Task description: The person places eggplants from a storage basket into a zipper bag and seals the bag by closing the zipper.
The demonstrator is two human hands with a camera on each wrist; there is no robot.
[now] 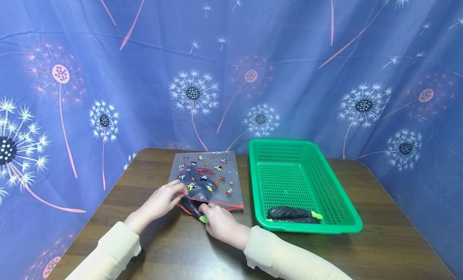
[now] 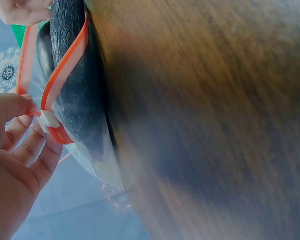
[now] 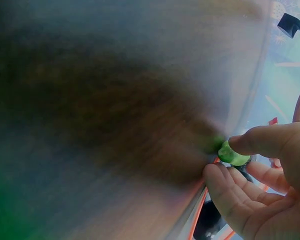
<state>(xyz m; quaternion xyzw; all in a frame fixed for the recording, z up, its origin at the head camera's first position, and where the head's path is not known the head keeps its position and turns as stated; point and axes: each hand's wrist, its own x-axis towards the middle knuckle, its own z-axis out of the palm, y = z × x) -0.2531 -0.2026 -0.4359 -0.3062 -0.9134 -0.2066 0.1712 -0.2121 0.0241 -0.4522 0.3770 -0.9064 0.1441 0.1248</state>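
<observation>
A clear zip bag (image 1: 225, 173) with colourful cartoon prints lies on the table, its red-edged mouth towards me and spread apart. My left hand (image 1: 168, 197) pinches the mouth's left corner, beside a white slider (image 2: 49, 120) in the left wrist view. An eggplant (image 1: 191, 206), black and wrinkled with a green stem end, lies partly inside the bag. My right hand (image 1: 222, 223) holds it near that end, and the thumb presses on the green cap (image 3: 232, 155) in the right wrist view. Another dark rounded shape (image 2: 45, 47) shows behind this eggplant within the bag.
To the right of the bag stands a green perforated basket (image 1: 255, 183). Two more black eggplants (image 1: 289, 212) with green ends lie at its near side. A blue dandelion-print curtain (image 1: 224, 71) hangs behind the brown wooden table (image 1: 173, 248).
</observation>
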